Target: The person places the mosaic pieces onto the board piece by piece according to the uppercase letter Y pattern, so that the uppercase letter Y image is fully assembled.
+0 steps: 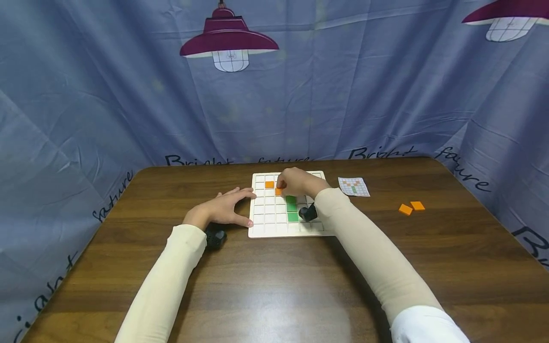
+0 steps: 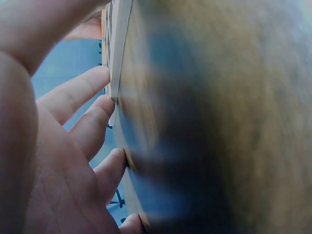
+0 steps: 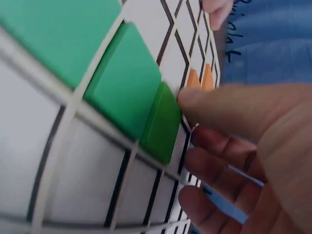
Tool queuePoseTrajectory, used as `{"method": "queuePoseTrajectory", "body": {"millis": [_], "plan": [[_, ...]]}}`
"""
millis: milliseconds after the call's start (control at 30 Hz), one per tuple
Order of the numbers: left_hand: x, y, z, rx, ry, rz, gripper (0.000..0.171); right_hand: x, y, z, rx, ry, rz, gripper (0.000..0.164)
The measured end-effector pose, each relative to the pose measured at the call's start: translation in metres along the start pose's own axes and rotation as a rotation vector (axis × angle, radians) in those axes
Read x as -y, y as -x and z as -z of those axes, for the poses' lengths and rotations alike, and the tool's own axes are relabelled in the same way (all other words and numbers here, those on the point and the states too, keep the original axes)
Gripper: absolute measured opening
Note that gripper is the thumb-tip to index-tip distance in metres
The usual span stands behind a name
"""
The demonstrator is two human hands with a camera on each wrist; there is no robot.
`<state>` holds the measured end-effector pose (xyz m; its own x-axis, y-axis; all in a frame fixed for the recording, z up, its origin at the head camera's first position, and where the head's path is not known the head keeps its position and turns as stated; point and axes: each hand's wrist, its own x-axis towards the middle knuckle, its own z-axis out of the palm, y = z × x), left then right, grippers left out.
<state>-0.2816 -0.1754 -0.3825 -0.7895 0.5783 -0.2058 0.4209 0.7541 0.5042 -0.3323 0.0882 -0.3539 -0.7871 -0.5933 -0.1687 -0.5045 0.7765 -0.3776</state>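
A white gridded board (image 1: 262, 228) lies on the table, with three green tiles (image 1: 293, 217) in a column and an orange tile (image 1: 269, 184) near its upper left. My right hand (image 1: 300, 182) reaches over the board and, with curled fingers, pinches a second orange tile (image 1: 278, 192) at the grid, diagonally below the first. In the right wrist view its thumb (image 3: 214, 107) partly covers the orange tiles, just beyond the green tiles (image 3: 129, 80). My left hand (image 1: 223, 207) is spread at the board's left side, thumb and index fingertips right at the edge; its other fingertips (image 2: 117, 158) rest on the table.
Right of the board lies a small card (image 1: 353, 186) with a coloured grid pattern. Farther right are two loose orange tiles (image 1: 405, 209) on the wooden table (image 1: 257, 290). A blue printed curtain (image 1: 300, 105) hangs behind the table's back edge.
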Motion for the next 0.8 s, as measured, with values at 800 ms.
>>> {"method": "queuePoseTrajectory", "body": {"millis": [800], "plan": [[-0.002,0.003,0.0,-0.003,0.017,-0.014,0.085,-0.176,0.234,0.003,-0.263,0.326,-0.307,0.041]]}}
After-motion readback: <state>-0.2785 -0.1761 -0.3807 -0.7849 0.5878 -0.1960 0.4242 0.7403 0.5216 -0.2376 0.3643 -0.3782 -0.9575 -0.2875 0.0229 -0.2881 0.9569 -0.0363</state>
